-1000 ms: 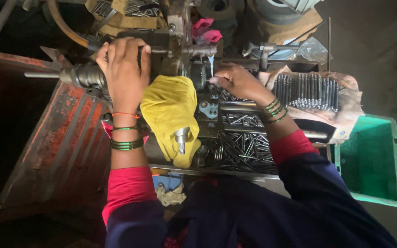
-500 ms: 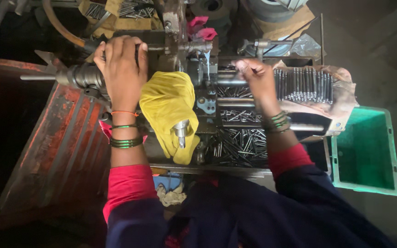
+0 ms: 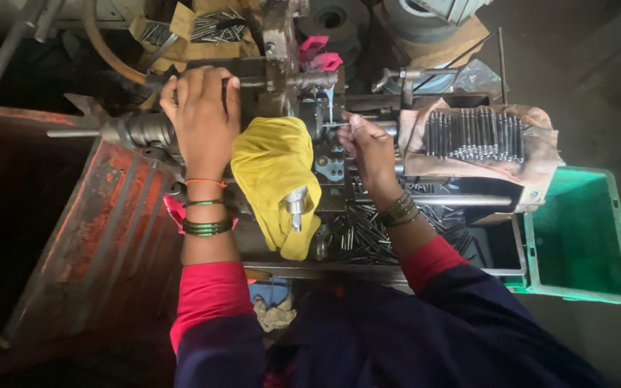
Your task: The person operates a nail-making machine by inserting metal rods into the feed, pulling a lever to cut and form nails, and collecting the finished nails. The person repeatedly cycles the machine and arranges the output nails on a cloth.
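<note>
My left hand (image 3: 201, 115) lies palm down over a round metal chuck or handle (image 3: 141, 131) on the left end of a small metal-working machine (image 3: 303, 93). My right hand (image 3: 369, 147) pinches a thin metal rod (image 3: 336, 124) and holds it at the machine's middle, just right of a yellow cloth (image 3: 276, 172) draped over the machine. A short metal lever (image 3: 296, 205) pokes out through the cloth. Both wrists carry bangles.
A row of several thin metal rods (image 3: 474, 134) lies on brown paper at the right. Loose rods (image 3: 368, 233) fill a tray under the machine. A green plastic crate (image 3: 581, 237) stands at the far right, a rusty red metal panel (image 3: 88, 237) at the left.
My right hand went out to the row of rods and came back to the machine's middle, now holding a thin rod. My left hand stayed on the chuck.
</note>
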